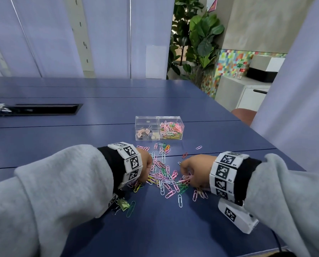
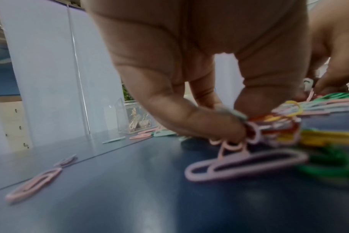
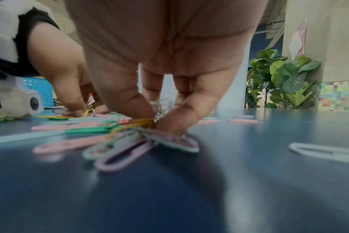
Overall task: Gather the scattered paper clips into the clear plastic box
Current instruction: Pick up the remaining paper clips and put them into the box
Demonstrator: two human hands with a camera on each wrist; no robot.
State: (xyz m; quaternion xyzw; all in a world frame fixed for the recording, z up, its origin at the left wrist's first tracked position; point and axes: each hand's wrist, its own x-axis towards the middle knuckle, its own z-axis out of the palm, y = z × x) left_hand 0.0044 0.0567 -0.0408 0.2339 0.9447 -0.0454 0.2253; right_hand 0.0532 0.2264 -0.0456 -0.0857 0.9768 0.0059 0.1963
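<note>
both hands, left hand [image 1: 145,164] and right hand [image 1: 195,169], pinch paper clips [image 1: 164,175] at frame centre, below the clear plastic box [image 1: 159,127]; wristband codes unreadable.

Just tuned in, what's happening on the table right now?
A person is gathering coloured paper clips scattered on the blue table. The left hand and the right hand are both down in the pile, each pinching a bunch of clips. The clear plastic box sits just beyond; its right compartment already holds many clips, its left holds a few binder clips. Plenty remain loose on the table.
</note>
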